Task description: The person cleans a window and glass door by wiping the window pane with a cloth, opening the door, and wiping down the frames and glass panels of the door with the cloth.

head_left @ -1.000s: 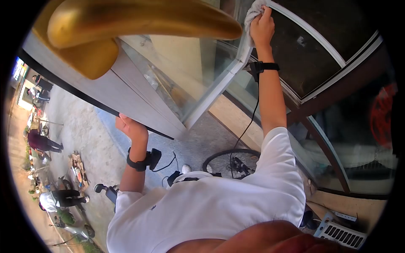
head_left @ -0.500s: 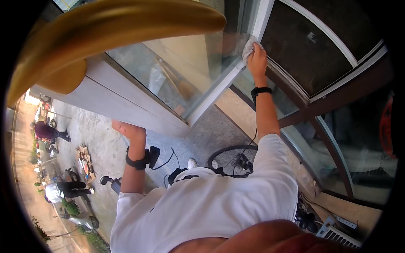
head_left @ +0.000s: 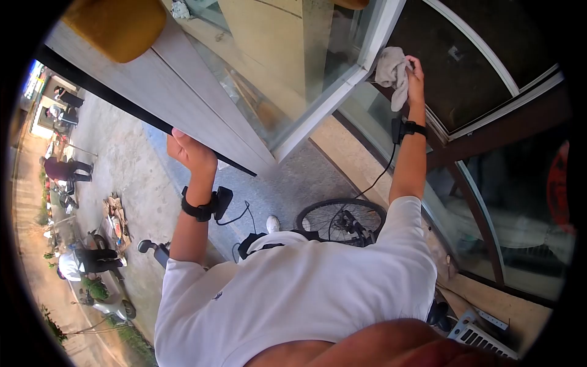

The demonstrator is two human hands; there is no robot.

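Note:
A white-framed glass door (head_left: 202, 107) stands open at an angle in front of me, with part of a gold handle (head_left: 116, 27) at the upper left. My left hand (head_left: 192, 153) is closed around the outer edge of the door frame, its fingertips partly hidden behind it. In my right hand (head_left: 416, 79) is a crumpled grey cloth (head_left: 391, 68), pinched so that one end hangs down. This hand is raised just right of the door's far corner, apart from the frame. Both wrists carry black straps with small devices and cables.
Below the door, a bicycle wheel (head_left: 342, 220) stands near the wall. Brown-framed windows (head_left: 483, 208) fill the right side. On the left are a parked scooter (head_left: 113, 300), flattened cardboard (head_left: 116, 223) and several people. A white slatted unit (head_left: 483, 339) sits at the lower right.
My right hand has moved right, taking the cloth off the door frame; the cloth now hangs looser. The door and handle appear shifted in view, and more of my left hand shows.

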